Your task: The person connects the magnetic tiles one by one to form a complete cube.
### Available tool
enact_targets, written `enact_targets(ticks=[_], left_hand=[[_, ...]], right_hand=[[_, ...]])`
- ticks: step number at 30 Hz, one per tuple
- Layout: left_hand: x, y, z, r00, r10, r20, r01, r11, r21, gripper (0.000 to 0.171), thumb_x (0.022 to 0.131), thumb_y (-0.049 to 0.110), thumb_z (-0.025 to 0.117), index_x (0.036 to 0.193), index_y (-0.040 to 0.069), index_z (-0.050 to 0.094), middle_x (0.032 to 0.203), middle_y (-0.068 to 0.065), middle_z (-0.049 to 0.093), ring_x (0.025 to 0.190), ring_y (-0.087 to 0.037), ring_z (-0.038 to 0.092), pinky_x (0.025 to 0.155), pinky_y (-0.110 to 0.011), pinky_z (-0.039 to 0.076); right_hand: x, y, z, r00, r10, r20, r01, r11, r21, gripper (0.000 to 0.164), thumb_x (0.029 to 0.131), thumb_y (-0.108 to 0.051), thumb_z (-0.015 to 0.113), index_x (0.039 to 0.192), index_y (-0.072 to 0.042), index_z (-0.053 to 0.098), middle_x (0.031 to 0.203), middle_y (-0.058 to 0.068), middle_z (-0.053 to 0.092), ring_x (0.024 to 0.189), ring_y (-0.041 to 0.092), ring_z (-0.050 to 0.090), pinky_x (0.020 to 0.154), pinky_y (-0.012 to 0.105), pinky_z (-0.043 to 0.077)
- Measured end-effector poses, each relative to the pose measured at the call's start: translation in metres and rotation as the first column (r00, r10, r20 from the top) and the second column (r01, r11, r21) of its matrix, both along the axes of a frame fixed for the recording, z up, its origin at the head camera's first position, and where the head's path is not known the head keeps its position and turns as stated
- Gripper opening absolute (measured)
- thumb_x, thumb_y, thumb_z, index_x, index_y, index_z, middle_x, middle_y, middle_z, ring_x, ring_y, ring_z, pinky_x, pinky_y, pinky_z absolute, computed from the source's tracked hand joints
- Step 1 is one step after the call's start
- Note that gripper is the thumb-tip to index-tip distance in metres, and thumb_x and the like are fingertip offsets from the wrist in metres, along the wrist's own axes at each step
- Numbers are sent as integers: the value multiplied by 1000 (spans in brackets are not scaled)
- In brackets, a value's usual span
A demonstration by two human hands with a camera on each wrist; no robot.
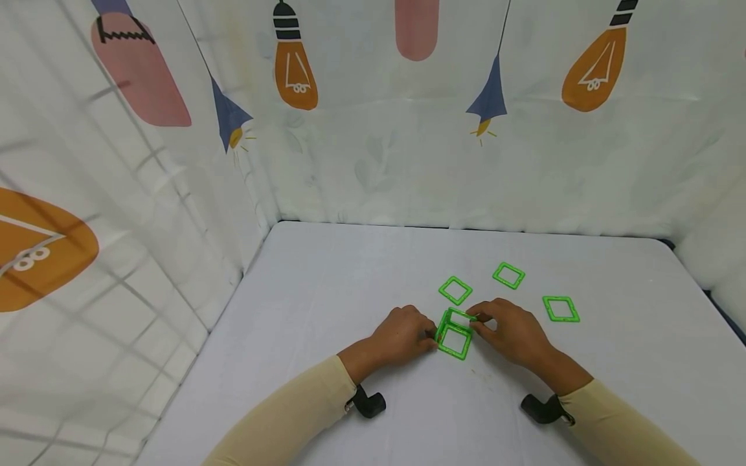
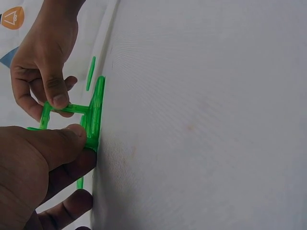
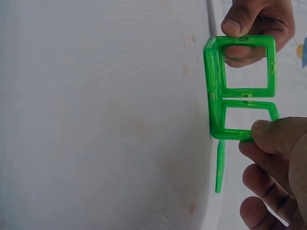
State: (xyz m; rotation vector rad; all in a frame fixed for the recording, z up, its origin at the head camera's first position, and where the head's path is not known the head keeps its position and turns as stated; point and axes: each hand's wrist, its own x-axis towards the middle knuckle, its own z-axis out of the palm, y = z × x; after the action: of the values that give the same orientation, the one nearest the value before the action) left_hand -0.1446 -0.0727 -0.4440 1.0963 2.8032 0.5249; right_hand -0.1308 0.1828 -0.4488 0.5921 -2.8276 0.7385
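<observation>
Three green square magnetic tiles, open frames, are joined in a small structure between the hands. One base tile [image 1: 451, 354] lies at the front, low on the table. My left hand [image 1: 404, 334] pinches an upright tile [image 3: 273, 67] at the structure's left side, thumb on its edge. From the other side, my right hand [image 1: 513, 330] grips another upright tile [image 3: 249, 104] between thumb and forefinger. The two upright tiles stand close beside each other along the base. In the left wrist view, the left thumb and fingers partly cover the structure.
Beyond the structure lie three loose green tiles: one just behind it [image 1: 465, 297], another farther back [image 1: 504, 283], and a third to the right [image 1: 565, 319]. The white table [image 1: 350, 278] meets printed fabric walls [image 1: 373, 149] at the back and left.
</observation>
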Motion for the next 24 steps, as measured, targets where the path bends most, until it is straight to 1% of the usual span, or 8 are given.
enact_targets(ticks=[4,9,18,20,24], left_hand=[[0,0,1,1000,0,-1,0,1000,1,6,92,31,80,94,25,81,89,19,71,89,-5,56,79,-27,45],[0,0,1,1000,5,2,-5,1000,-1,6,92,31,80,94,25,81,89,19,71,89,-5,56,79,-27,45],[-1,1,1,1000,11,-1,-11,1000,-25,6,92,31,80,94,25,80,88,19,70,90,-5,57,80,-27,46],[0,1,1,1000,12,3,-12,999,-33,6,92,31,80,95,25,79,88,20,70,90,-5,58,80,-26,46],[1,1,2,1000,19,18,-18,999,-32,9,91,29,81,98,24,78,88,20,69,88,-4,57,79,-24,45]], right_hand=[[-1,-1,0,1000,13,6,-13,1000,2,24,87,-19,84,110,-22,75,98,-5,71,92,19,69,66,34,53],[0,-1,1,1000,10,14,-10,1000,1,24,88,-18,83,110,-22,75,99,-5,71,93,19,69,67,35,53],[0,-2,1,999,11,31,-11,1000,18,27,88,-18,82,114,-20,73,99,-4,72,95,21,69,67,33,53],[1,-2,2,999,5,46,-7,1000,27,30,89,-19,82,117,-19,72,100,-4,72,94,20,69,68,33,52],[3,-2,5,997,-11,79,7,999,50,42,88,-19,82,127,-15,68,102,-2,72,95,22,68,67,35,52]])
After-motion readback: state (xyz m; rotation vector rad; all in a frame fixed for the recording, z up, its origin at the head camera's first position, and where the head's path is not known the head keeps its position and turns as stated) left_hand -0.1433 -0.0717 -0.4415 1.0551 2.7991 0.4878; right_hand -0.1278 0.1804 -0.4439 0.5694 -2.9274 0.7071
